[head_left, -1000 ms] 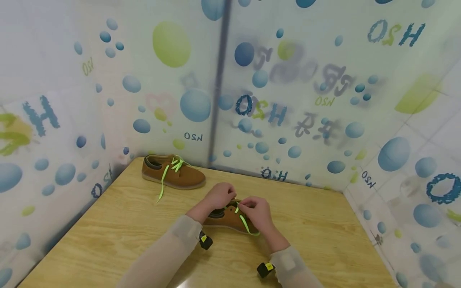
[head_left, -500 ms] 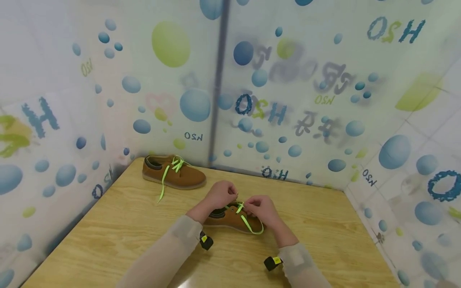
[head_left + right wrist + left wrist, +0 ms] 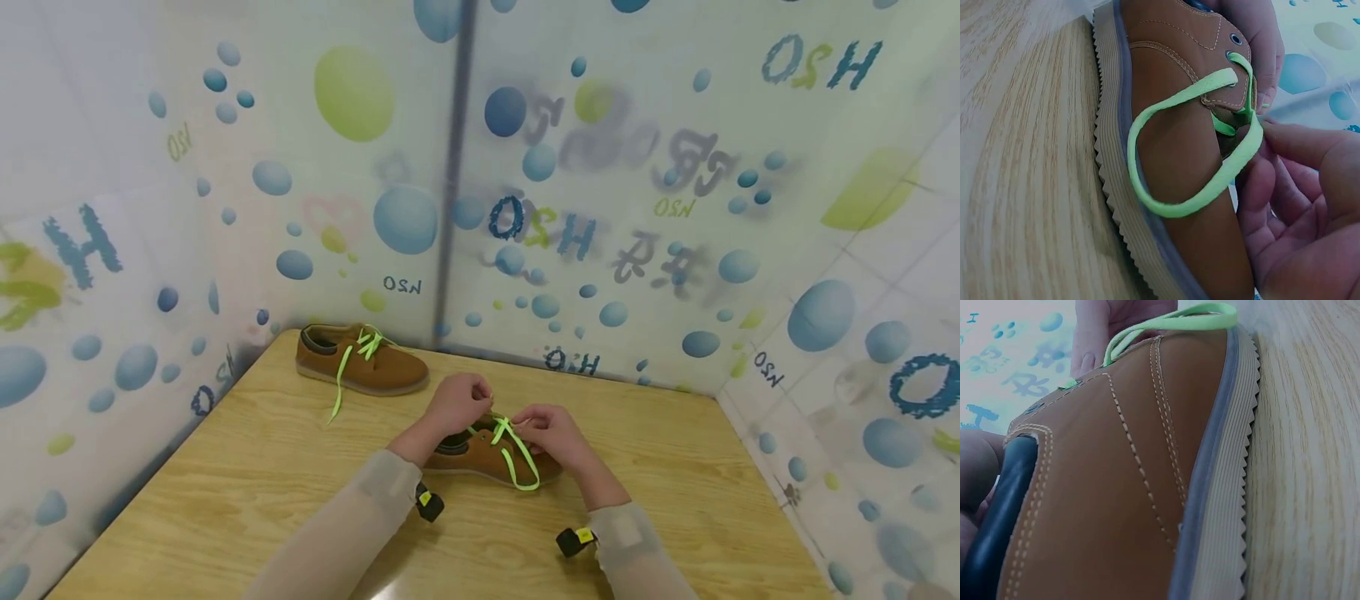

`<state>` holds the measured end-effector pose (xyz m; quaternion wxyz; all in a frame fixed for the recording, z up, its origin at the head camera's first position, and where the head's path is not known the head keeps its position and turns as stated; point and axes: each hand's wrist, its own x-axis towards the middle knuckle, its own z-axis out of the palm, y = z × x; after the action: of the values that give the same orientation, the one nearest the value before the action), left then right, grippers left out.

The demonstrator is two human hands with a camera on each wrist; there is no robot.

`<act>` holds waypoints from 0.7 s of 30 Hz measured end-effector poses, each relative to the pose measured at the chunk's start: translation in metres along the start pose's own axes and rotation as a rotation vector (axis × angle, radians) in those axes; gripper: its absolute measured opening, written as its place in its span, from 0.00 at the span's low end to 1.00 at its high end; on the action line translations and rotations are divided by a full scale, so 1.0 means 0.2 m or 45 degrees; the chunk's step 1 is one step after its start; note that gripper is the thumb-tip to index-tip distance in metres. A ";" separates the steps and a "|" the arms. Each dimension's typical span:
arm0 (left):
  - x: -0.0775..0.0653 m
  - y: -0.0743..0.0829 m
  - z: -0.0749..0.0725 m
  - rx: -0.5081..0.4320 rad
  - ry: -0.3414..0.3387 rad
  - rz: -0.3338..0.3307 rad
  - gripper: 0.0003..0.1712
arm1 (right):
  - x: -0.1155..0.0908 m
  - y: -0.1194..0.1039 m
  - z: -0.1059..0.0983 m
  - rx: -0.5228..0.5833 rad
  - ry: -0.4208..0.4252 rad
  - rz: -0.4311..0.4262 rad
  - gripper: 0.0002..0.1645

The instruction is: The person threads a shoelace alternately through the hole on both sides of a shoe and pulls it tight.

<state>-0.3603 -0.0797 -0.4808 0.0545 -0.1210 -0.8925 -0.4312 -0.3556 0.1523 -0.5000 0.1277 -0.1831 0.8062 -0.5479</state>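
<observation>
A brown shoe [image 3: 480,460] with a pale, ridged sole stands on the table, its toe to the right. Bright green shoelace [image 3: 1179,209] comes out of an eyelet and hangs in a wide loop over its near side. With thumb and fingers, my right hand [image 3: 553,435] pinches this lace just beyond the eyelet flap, as the right wrist view shows. My left hand [image 3: 459,402] is above the shoe's opening, fingers curled at the far side of the laced part. A bit of green shows at its fingertips, where it pinches the lace; most of that grip is hidden.
Another brown shoe [image 3: 390,368] with green laces stands at the table's back left, one lace end trailing onto the wood. The wooden table [image 3: 637,467] meets walls [image 3: 600,167] covered with blue and green printed dots at the back and sides.
My right hand has moved a little right, away from the eyelets, drawing the green lace outward. More of the lace now hangs in a long loop. My left hand stays nearly in place.
</observation>
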 end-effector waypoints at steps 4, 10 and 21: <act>0.00 0.00 0.00 -0.015 0.045 0.003 0.04 | 0.00 0.01 0.00 0.025 0.006 0.026 0.14; -0.01 0.01 0.00 -0.024 0.083 0.009 0.04 | 0.00 0.03 0.03 -0.053 0.066 0.015 0.12; -0.01 0.03 -0.01 -0.060 0.135 0.041 0.04 | 0.00 0.01 0.18 -0.322 0.462 -0.127 0.09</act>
<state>-0.3572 -0.0776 -0.4761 0.1058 -0.1134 -0.8759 -0.4568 -0.3412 0.1235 -0.5143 -0.0708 -0.1359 0.8682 -0.4719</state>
